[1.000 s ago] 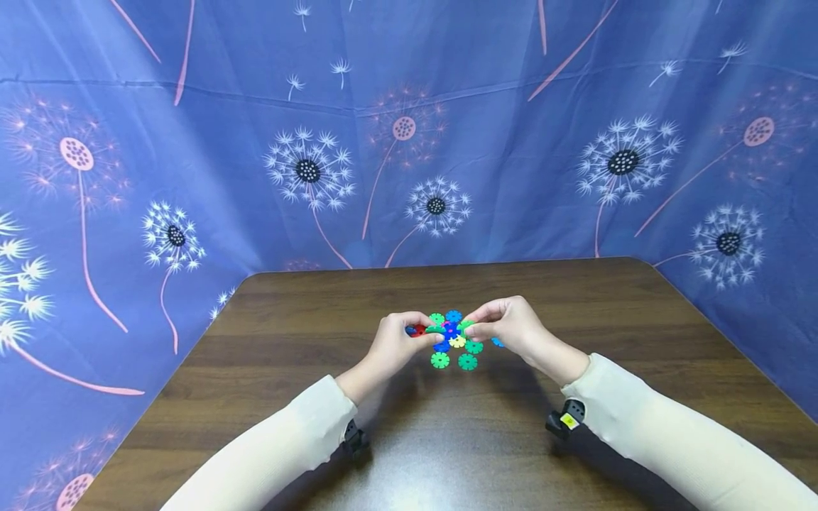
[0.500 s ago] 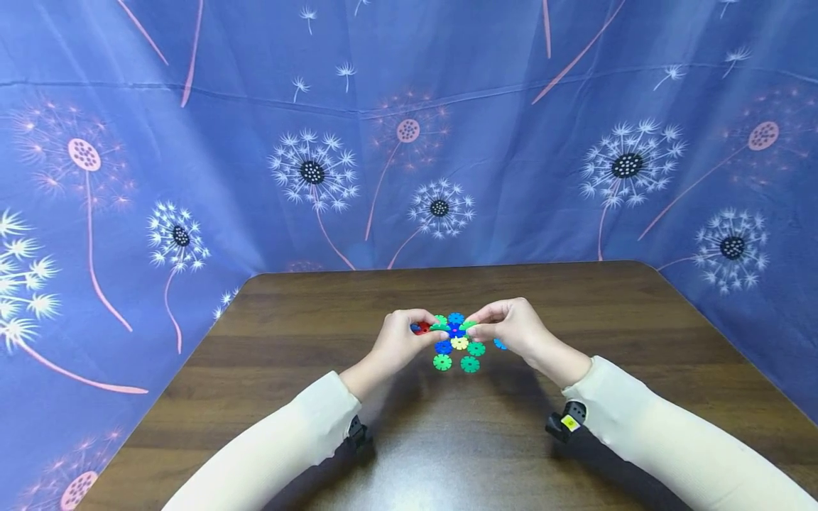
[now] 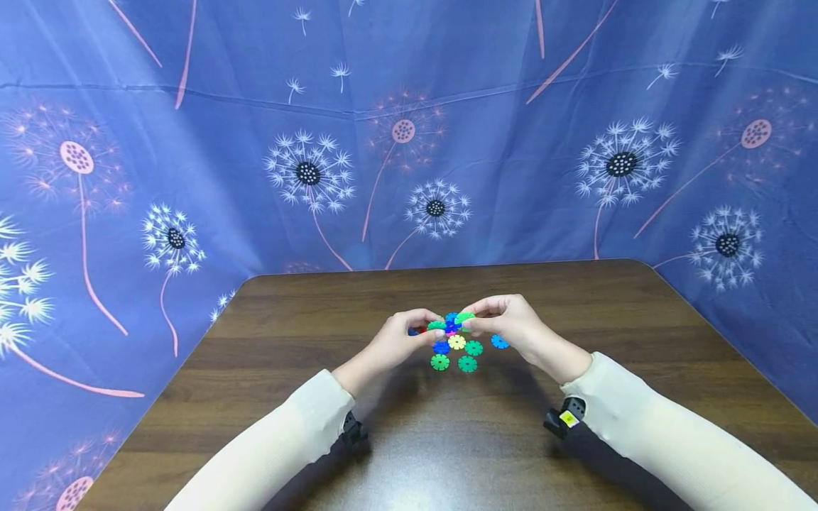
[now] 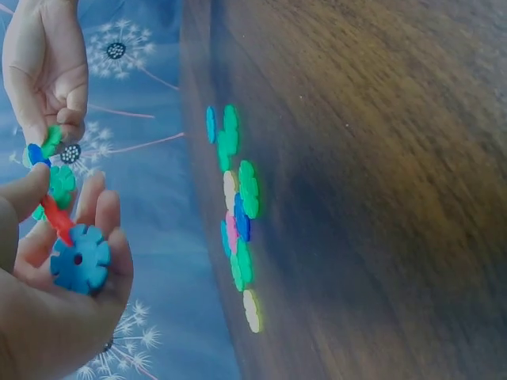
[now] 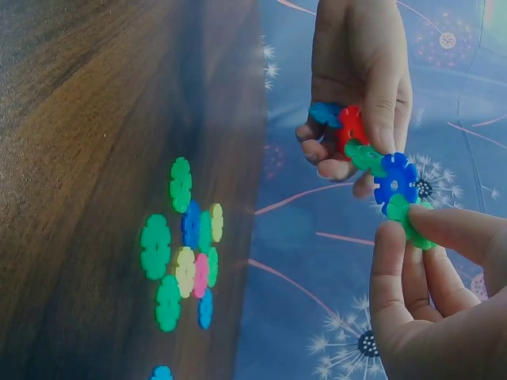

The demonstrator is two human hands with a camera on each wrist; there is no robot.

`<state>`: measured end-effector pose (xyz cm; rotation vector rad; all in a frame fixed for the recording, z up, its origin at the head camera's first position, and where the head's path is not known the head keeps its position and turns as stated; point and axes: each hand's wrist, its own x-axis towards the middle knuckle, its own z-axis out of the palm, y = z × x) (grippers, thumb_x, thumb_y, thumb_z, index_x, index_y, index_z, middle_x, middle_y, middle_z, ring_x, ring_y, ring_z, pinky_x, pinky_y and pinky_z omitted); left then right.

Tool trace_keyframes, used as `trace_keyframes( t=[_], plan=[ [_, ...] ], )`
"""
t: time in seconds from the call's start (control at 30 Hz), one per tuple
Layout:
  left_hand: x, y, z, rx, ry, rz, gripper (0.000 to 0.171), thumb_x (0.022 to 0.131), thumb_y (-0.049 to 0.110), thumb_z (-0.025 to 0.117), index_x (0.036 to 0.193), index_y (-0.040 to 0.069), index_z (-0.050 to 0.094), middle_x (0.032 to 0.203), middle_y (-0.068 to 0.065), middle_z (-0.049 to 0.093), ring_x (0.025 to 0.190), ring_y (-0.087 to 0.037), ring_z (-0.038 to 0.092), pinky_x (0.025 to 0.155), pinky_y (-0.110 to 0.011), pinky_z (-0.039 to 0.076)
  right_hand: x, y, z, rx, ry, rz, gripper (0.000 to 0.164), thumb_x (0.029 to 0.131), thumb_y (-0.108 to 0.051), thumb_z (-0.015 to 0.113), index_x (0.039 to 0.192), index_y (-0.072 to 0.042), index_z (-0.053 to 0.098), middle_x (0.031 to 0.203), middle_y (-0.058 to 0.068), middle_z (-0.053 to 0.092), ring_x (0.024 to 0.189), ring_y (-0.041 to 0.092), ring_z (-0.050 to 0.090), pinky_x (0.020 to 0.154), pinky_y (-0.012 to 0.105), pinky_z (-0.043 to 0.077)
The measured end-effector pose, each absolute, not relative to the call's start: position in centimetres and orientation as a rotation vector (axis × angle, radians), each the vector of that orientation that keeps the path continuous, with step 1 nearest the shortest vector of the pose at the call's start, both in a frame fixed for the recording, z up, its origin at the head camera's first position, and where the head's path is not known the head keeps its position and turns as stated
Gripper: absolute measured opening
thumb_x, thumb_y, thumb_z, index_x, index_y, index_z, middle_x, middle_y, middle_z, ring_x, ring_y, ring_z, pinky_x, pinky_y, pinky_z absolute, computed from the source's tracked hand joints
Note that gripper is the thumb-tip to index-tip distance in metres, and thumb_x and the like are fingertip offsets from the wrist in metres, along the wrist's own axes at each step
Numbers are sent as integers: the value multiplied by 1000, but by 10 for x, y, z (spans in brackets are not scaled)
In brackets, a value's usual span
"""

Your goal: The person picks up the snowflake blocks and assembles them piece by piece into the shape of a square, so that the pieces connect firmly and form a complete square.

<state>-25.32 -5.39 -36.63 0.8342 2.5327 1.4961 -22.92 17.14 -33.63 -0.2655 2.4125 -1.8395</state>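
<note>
Above the table, both hands hold a short chain of notched plastic flower discs. My left hand (image 3: 391, 344) pinches the green disc (image 5: 364, 157); the red disc (image 5: 350, 131) and light blue disc (image 5: 323, 113) trail from it across the palm. Beyond the green one comes a dark blue disc (image 5: 395, 180), between the hands. With thumb and fingers, my right hand (image 3: 517, 332) pinches a light green disc (image 5: 409, 224) that meets the dark blue disc's edge. Whether their notches are fully joined I cannot tell.
Several loose flower discs lie on the brown wooden table (image 3: 434, 440) beneath the hands, among them a yellow one (image 3: 456, 342), a green one (image 3: 468, 364) and a blue one (image 3: 500, 342). A blue dandelion-print cloth (image 3: 486, 142) hangs behind the table.
My right hand has risen slightly with the light green disc. My left hand keeps its pinch almost in place. The loose discs on the table lie as before.
</note>
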Motion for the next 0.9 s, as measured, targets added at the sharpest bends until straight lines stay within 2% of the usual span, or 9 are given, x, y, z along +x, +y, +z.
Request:
trace_keyframes(
  t=[0.13,0.23,0.4,0.6,0.67,0.73,0.83,0.9],
  plan=[
    [-253,-56,-367,912,2444,1479,29,94,20,65,121,10,65,97,-15,69,83,-17,60,71,-25,49,-229,171,-337,-306,2416,-1844,28,83,-14,76,105,2,71,77,-4,72,72,14,68,70,31,53],
    [-250,-55,-366,896,2428,1484,32,93,22,65,123,13,64,103,-9,69,85,-12,60,74,-26,50,-229,170,-339,-332,2401,-1854,26,83,-13,75,104,2,72,78,-4,72,73,14,67,72,31,53],
    [-247,-48,-363,871,2411,1528,31,90,30,68,118,16,66,106,0,70,90,-11,64,78,-29,53,-229,162,-341,-377,2346,-1881,25,83,-12,75,104,2,72,80,-5,73,74,12,67,71,29,54],
    [-245,-44,-363,819,2463,1596,22,89,28,71,107,16,69,96,-3,71,84,-18,66,74,-27,53,-230,153,-342,-375,2334,-1899,29,83,-13,76,106,4,71,82,-4,73,77,15,66,72,27,54],
    [-244,-45,-363,784,2479,1619,19,88,25,72,104,15,70,95,-4,72,85,-25,68,71,-26,53,-231,153,-341,-370,2332,-1898,30,83,-13,76,106,4,70,82,-4,73,78,15,67,73,28,55],
    [-243,-46,-364,765,2497,1642,17,87,22,74,101,13,71,93,-5,73,82,-24,68,69,-26,52,-232,154,-340,-370,2328,-1883,31,83,-15,77,107,3,70,84,-4,74,79,14,68,75,28,55],
    [-244,-48,-367,727,2494,1680,16,85,19,75,99,12,71,90,-5,72,64,-25,63,58,-29,51,-235,156,-341,-385,2327,-1852,34,83,-17,77,109,2,70,86,-3,74,81,14,69,77,29,56],
    [-243,-49,-368,707,2497,1702,15,84,17,76,97,11,71,88,-5,72,55,-21,58,54,-31,50,-238,157,-342,-394,2326,-1835,35,83,-18,77,110,2,69,87,-2,74,82,14,69,79,29,56]
  ],
)
